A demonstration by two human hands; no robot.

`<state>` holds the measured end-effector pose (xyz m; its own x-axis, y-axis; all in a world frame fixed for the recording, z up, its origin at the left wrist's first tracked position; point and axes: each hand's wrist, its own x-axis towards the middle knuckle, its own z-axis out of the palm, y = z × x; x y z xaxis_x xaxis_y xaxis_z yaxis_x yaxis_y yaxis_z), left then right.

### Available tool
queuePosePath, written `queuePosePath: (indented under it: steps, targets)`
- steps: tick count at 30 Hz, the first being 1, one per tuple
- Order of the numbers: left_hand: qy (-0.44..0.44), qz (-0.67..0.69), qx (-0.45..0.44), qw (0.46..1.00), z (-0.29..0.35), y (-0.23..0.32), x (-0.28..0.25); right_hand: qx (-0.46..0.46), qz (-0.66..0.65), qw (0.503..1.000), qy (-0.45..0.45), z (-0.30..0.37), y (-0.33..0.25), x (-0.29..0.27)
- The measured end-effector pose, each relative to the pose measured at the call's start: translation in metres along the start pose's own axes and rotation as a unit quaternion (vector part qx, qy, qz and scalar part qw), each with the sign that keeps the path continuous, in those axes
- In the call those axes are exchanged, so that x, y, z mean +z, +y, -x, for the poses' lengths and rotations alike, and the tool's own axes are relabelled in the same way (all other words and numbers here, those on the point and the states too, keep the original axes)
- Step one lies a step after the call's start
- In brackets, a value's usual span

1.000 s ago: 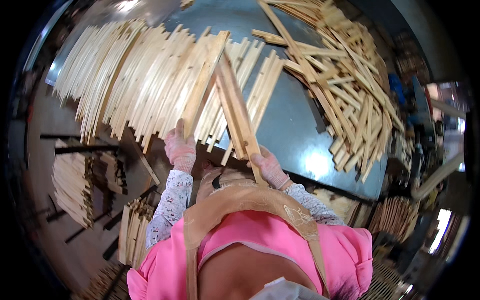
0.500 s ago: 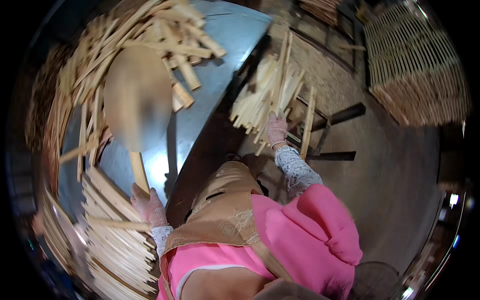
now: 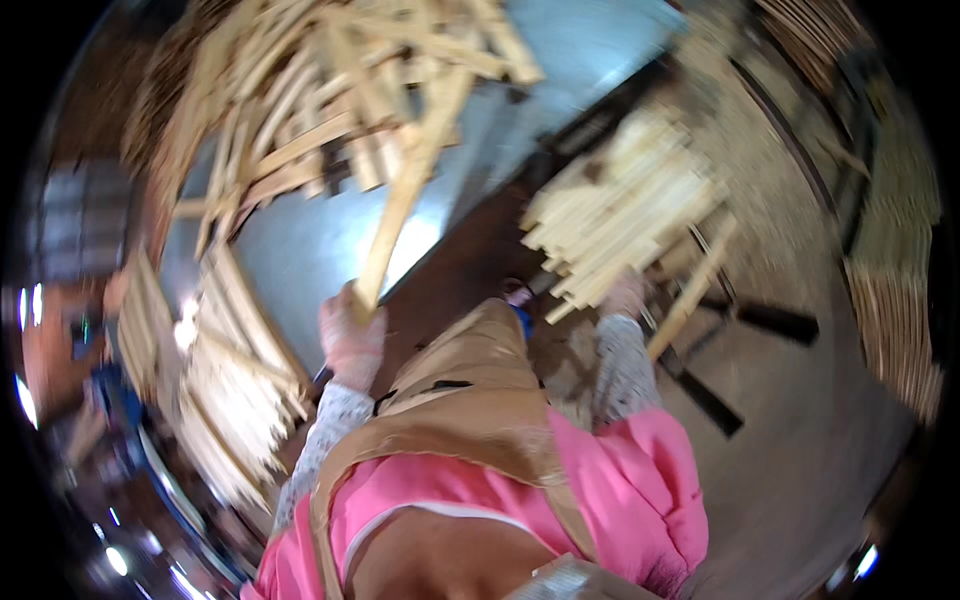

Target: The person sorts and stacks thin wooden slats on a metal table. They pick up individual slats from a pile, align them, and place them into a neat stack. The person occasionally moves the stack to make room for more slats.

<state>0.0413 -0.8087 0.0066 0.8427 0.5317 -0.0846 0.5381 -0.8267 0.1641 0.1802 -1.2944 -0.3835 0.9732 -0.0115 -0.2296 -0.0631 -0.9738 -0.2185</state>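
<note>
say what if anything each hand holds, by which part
The left hand grips a wooden slat by its near end. The right hand is by stacked slats; whether it grips one cannot be told.

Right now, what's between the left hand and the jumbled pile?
The head view shows a stick slanting from the left hand toward the pile, over the table.

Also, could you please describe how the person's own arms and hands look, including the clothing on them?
The left hand and right hand seem to wear thin, pale pink gloves, though blur hides their detail. The forearm sleeves are whitish with small dark specks; the upper sleeves are loose, plain and bright pink.
</note>
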Motion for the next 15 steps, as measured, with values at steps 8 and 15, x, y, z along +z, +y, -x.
queuePosePath:
  steps: [8, 15]
  targets:
    - [0.003, 0.057, -0.237, 0.970, 0.059, -0.048, -0.025, -0.024, -0.299, 0.945, 0.131, 0.041, -0.198, -0.209]
    - [0.060, 0.132, -0.321, 0.936, 0.108, -0.136, -0.024, -0.466, -0.404, 0.738, -0.273, 0.162, -0.477, -0.196]
